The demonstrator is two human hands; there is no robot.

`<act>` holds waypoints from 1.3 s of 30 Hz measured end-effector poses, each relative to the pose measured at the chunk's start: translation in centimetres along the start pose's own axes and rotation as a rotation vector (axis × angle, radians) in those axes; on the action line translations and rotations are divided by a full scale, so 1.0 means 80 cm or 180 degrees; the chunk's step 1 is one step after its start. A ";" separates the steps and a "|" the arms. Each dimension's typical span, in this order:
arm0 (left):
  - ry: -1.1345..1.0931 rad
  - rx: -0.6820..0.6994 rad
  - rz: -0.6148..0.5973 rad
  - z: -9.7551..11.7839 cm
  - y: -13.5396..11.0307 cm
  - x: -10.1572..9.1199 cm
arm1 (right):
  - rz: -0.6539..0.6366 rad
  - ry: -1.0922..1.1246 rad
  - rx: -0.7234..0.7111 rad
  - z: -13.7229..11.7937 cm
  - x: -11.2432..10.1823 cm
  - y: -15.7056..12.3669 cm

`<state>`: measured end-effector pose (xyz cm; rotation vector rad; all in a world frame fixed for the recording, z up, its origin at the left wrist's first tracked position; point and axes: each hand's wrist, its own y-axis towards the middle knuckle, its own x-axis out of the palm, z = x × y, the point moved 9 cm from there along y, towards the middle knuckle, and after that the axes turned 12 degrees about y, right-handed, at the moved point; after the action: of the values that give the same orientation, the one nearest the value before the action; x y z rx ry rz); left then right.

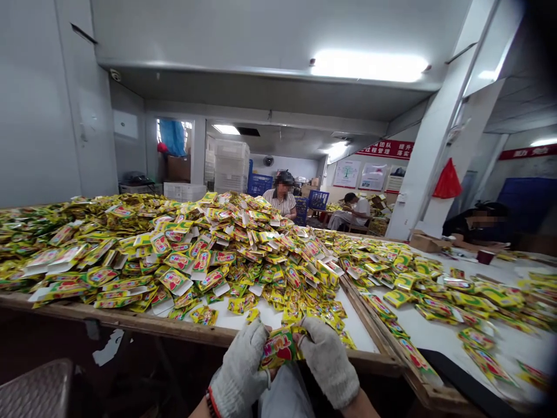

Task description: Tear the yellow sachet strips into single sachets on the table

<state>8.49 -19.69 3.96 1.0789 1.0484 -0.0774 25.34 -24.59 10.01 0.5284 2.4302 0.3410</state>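
Observation:
A small yellow and green printed carton [278,350] with a red picture and white letters is held between my two hands, just in front of the table's wooden edge. My left hand [242,367], in a white knit glove, wraps round the carton's left end. At its right end the gloved fingers of my right hand [328,361] are pinched together. Whether that end is open is hidden by the fingers. Beyond my hands, small yellow sachets [300,305] are scattered on the white tabletop, and a high heap of flat printed cartons [174,278] rises behind and to the left.
A wooden divider [369,328] separates this table from a white one on the right with more cartons [435,307]. A black flat object [465,377] lies at its near edge. Several people sit farther back. At lower left is a woven-textured chair [37,389].

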 end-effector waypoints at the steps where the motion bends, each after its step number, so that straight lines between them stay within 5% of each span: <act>1: -0.0003 0.0010 0.0031 -0.001 0.000 0.000 | -0.0060 0.0078 0.0047 0.003 0.003 0.000; 9: -0.0115 0.0086 -0.0189 0.000 -0.004 0.006 | -0.0861 0.0789 0.0836 0.038 0.039 -0.015; 18: -0.0673 -0.0264 -0.0720 0.014 0.013 0.004 | -0.2192 0.2392 0.1304 0.013 0.067 -0.058; 21: -0.1286 -0.0558 -0.0854 0.008 0.017 0.002 | -0.2202 0.2625 0.1363 0.019 0.080 -0.056; 24: -0.2344 -0.1312 -0.0988 -0.014 0.018 0.008 | -0.1886 0.2872 0.1333 0.032 0.090 -0.042; 29: -0.3909 -0.2273 -0.1538 -0.019 0.013 0.054 | -0.1679 0.2502 0.1343 0.070 0.105 -0.024; 35: -0.4261 -0.2582 -0.1368 -0.020 0.005 0.098 | -0.1358 0.1631 0.1335 0.117 0.096 -0.009; 39: -0.4136 -0.2413 -0.1652 -0.010 -0.017 0.123 | -0.1580 0.2134 0.1448 0.123 0.114 -0.015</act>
<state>12.61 -15.71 -4.25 -0.0750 0.0687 -0.6480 24.45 -20.47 -2.80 -0.0505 3.1941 -0.3093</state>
